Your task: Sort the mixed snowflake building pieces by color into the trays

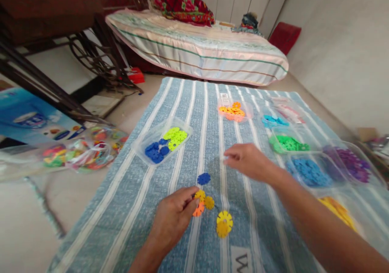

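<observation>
My left hand (178,214) is closed in a pinch near the front of the cloth, gripping notched plastic discs. A yellow disc (199,194) and an orange disc (198,209) show at its fingertips, and a darker yellow disc (209,203) sits at their right. Just beyond lies a dark blue disc (204,178). Two overlapping yellow discs (224,224) rest to the right of that hand. My right hand (246,160) hovers over the cloth farther forward, fingers pressed together; whatever they may hold is hidden.
A clear tub (142,145) with dark blue and lime discs stands at left. An orange-disc tub (247,110) is at the back. Along the right are tubs of green discs (288,143), blue discs (310,172), purple discs (354,165) and yellow pieces (337,210).
</observation>
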The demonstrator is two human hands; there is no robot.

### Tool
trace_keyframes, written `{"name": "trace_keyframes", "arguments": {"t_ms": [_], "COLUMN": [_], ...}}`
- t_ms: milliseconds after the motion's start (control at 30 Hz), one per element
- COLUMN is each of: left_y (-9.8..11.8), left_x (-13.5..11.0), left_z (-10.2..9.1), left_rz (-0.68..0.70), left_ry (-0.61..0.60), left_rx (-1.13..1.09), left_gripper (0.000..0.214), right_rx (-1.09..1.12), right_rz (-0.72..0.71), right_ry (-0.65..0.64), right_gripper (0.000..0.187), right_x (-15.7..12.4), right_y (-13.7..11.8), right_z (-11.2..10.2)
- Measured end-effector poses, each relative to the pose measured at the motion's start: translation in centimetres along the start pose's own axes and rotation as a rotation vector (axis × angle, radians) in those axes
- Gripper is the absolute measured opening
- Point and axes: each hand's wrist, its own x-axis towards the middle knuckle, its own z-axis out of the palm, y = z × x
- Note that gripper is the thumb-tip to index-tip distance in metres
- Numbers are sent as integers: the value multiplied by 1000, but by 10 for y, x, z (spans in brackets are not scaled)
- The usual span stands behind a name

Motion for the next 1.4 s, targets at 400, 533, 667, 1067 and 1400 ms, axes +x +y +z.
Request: {"name": "trace_keyframes", "arguments": {"t_ms": [400, 533, 667, 1067, 1400], "left_y": [8, 8, 7, 10, 17], "left_x": [-5, -5, -5, -5, -7], "left_z": [2, 2, 0, 2, -1], "left_rz": [-43, -65, -65, -52, -72], "left_ry": [55, 44, 11, 36, 36], "left_rx": [-57, -113, -105, 0, -11], "left_gripper": [17, 17, 21, 19, 20], "right_rx": [234, 552, 728, 25, 24], "right_rz": [-3, 135, 215, 238, 208], "right_ry": [-92, -69, -96, -117, -91], "right_gripper": [10, 5, 7, 14, 18], "right_x": [-26, -26, -44, -94, -100], "right_y": [-47, -35, -25, -45, -53], "right_z": [95, 94, 80, 79, 95]}}
